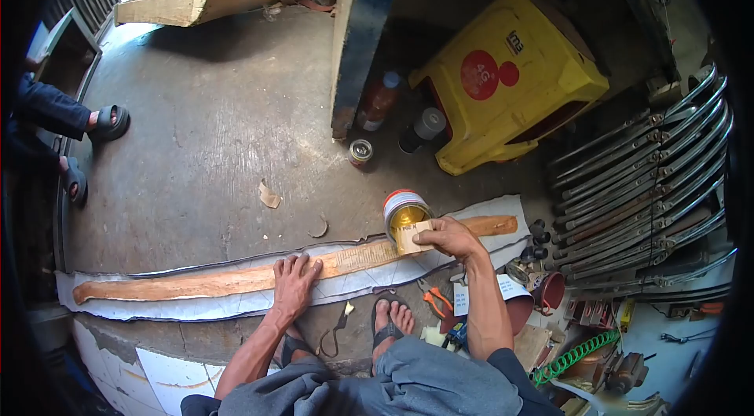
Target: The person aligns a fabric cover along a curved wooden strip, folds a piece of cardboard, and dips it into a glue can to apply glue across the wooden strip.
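Observation:
A long, narrow tan strip (pixel 188 287) lies on a wider piece of white-grey sheet material (pixel 212 307) on the floor. My left hand (pixel 294 284) presses flat on the strip near its middle, fingers spread. Between the fingers and thumb of my right hand (pixel 455 239) is a small piece of cardboard (pixel 410 238) with dark print. The cardboard overlaps the near rim of an open can (pixel 393 202) with amber-yellow liquid inside; whether they touch, I cannot tell. That can is beside the strip's far edge.
A yellow plastic stool (pixel 510 78) stands beyond, with a spray can (pixel 422 129) and a small tin (pixel 360 153) nearby. Curved metal tubes (pixel 644 188) are stacked at right. Orange-handled pliers (pixel 435 300) lie near my feet. Another person's sandalled foot (pixel 108 124) is at left.

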Action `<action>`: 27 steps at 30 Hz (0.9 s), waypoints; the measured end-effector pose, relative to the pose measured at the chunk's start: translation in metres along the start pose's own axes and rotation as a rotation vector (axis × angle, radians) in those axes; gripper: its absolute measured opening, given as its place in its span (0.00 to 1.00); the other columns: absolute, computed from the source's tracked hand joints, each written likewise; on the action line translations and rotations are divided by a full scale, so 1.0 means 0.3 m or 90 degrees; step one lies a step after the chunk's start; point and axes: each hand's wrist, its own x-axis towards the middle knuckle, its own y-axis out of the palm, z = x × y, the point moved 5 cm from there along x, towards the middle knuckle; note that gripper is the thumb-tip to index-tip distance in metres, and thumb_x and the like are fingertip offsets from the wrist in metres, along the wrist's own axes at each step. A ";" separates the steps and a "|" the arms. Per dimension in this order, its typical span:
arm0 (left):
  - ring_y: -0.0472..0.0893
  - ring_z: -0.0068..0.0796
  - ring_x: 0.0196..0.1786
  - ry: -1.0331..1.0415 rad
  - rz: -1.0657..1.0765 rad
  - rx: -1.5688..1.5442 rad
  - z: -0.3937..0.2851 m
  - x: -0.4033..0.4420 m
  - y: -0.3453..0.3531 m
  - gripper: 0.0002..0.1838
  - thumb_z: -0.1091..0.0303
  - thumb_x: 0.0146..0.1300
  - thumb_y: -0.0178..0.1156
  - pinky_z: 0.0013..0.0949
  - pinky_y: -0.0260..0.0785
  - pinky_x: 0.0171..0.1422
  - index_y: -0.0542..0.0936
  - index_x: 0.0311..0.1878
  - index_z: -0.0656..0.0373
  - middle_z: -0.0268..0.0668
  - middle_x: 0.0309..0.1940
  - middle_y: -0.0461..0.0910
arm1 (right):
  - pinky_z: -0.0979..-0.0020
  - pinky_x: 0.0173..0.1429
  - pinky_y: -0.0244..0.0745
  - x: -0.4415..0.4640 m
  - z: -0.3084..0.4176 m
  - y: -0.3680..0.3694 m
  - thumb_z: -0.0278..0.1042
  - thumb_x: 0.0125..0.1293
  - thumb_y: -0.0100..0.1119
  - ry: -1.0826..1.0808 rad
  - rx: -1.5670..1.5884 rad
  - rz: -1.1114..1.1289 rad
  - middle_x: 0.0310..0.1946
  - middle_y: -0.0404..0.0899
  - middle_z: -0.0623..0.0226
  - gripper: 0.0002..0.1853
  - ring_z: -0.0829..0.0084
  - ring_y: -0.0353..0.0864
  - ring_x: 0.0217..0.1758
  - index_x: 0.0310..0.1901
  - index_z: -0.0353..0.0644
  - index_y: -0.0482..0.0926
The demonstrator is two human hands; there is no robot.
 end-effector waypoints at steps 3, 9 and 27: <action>0.71 0.50 0.67 0.023 -0.002 0.010 -0.029 0.035 0.011 0.23 0.65 0.65 0.62 0.56 0.56 0.71 0.79 0.65 0.46 0.46 0.63 0.75 | 0.76 0.39 0.77 -0.044 -0.060 0.031 0.37 0.63 0.70 -0.019 0.255 0.013 0.34 0.87 0.68 0.14 0.80 0.83 0.36 0.45 0.37 0.86; 0.71 0.50 0.66 0.078 0.034 -0.020 -0.129 0.113 0.067 0.24 0.62 0.67 0.61 0.56 0.58 0.71 0.77 0.67 0.47 0.46 0.62 0.75 | 0.71 0.45 0.82 -0.074 -0.302 0.079 0.36 0.64 0.67 0.052 0.109 -0.113 0.41 0.88 0.65 0.17 0.75 0.86 0.40 0.50 0.35 0.85; 0.69 0.46 0.72 0.048 0.061 -0.138 -0.116 0.074 0.078 0.29 0.64 0.64 0.67 0.51 0.59 0.76 0.76 0.69 0.54 0.42 0.70 0.73 | 0.47 0.45 0.76 0.107 -0.258 0.324 0.28 0.58 0.59 -0.303 -0.450 -0.520 0.29 0.82 0.45 0.07 0.45 0.82 0.35 0.32 0.33 0.83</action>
